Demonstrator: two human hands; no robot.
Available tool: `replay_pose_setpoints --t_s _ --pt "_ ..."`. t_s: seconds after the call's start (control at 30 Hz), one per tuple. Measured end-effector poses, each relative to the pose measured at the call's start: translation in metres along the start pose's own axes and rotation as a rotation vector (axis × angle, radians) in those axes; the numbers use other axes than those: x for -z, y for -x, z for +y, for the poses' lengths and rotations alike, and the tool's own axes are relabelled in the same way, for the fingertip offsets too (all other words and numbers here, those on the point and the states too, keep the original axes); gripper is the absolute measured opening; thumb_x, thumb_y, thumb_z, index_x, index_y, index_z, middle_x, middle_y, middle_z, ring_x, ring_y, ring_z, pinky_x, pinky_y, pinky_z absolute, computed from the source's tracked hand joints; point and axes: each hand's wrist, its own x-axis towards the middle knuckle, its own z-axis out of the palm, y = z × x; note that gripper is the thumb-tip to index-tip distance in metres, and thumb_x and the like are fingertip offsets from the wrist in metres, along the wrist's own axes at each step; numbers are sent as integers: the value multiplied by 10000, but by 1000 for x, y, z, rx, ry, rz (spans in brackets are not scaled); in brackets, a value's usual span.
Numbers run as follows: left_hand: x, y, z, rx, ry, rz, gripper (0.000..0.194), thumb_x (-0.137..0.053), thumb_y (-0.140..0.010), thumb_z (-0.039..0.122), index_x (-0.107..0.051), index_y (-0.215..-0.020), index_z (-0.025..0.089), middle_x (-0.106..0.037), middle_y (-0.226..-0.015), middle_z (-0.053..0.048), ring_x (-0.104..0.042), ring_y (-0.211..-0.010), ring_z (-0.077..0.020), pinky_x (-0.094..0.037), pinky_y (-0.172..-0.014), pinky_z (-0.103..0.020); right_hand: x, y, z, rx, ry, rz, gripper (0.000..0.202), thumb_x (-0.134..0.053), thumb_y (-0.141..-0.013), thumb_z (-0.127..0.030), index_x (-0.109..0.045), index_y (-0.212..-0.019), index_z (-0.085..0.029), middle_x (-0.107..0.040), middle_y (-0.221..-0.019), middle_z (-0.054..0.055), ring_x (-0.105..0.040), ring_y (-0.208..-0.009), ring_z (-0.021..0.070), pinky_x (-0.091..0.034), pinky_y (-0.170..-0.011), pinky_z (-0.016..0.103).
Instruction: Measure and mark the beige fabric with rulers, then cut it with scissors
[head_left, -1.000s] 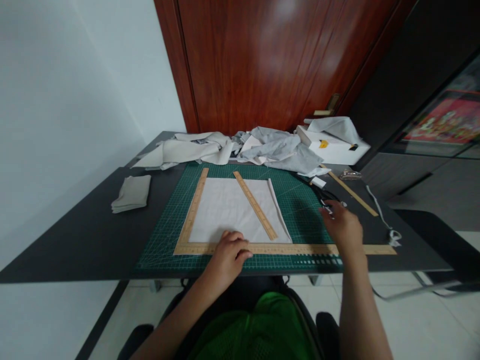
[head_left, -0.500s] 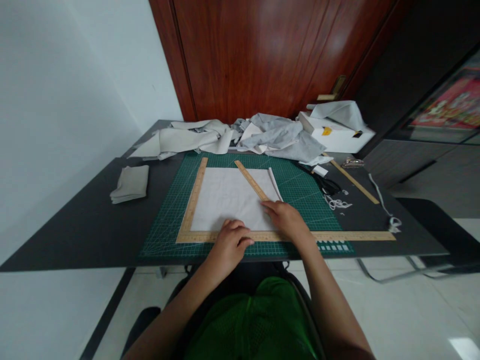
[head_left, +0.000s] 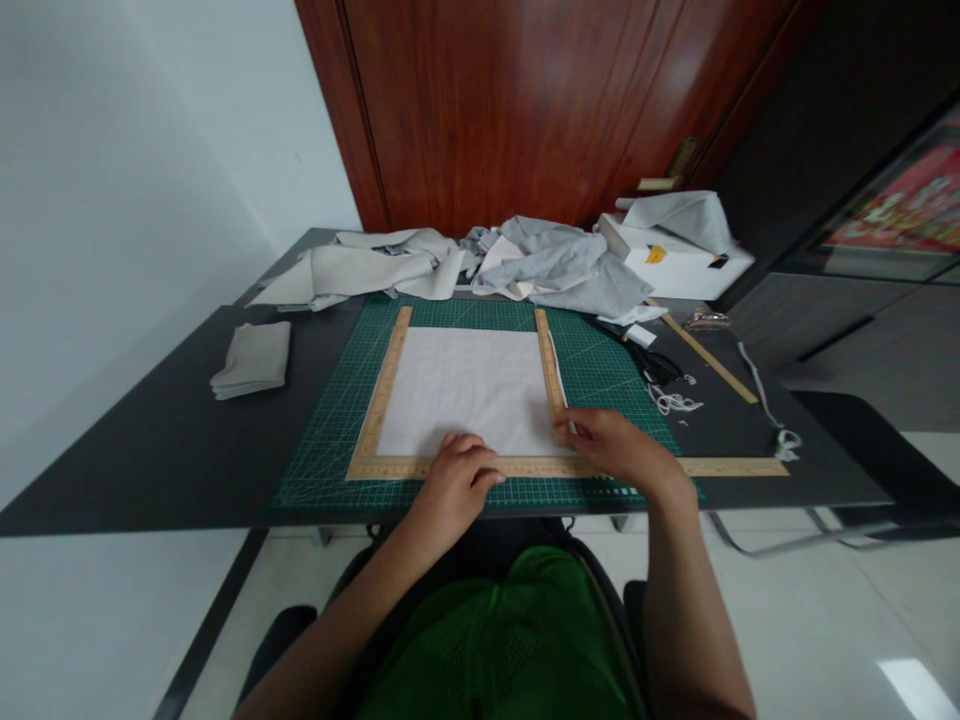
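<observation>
White fabric (head_left: 472, 385) lies flat on a green cutting mat (head_left: 315, 455). An L-shaped wooden ruler (head_left: 384, 385) frames its left and near edges. Across the near arm of that ruler rests my left hand (head_left: 459, 475), open, with its fingertips on the fabric. My right hand (head_left: 611, 445) is closed at the near end of a straight wooden ruler (head_left: 550, 360). This ruler runs along the fabric's right side, nearly upright in view, and a narrow strip of fabric shows just beyond it.
A folded cloth stack (head_left: 253, 358) sits on the dark table (head_left: 172, 440) at left. Crumpled fabric (head_left: 551, 262) and a white box (head_left: 679, 262) line the back. At right lie black-handled scissors (head_left: 652, 362), white cord (head_left: 671, 400) and another wooden ruler (head_left: 709, 357).
The straight ruler has swung from a slant across the fabric to the fabric's right edge. My right hand has shifted right with it; my left hand stays in place.
</observation>
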Motion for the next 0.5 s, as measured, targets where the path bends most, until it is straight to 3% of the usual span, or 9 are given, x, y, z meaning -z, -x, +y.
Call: replay_pose_setpoints --t_s 0.1,0.33,0.5 --pt "0 0 0 8 -2 0 118 -803 -864 109 -762 -937 192 -697 -987 -39 -608 -985 -230 -490 -917 -393 5 10 9 9 -47 -137 272 -630 -864 -275 -770 -1096 -253 -766 -1015 50 -676 -897 239 -497 -812 329" --pt "1 0 1 -12 -4 2 115 -794 -872 109 -761 -943 193 -700 -994 -33 -614 -989 -224 -497 -931 -397 14 21 33 -265 26 -176 337 -710 -770 -269 -741 -1106 -275 -708 -1014 54 -672 -961 261 -477 -785 327" --pt "0 0 -1 -28 9 10 121 -788 -879 105 -760 -923 214 -696 -970 -18 -614 -973 -221 -494 -898 -386 21 25 24 -273 75 -220 333 -709 -762 -253 -721 -1094 -264 -704 -996 48 -663 -946 255 -450 -749 314"
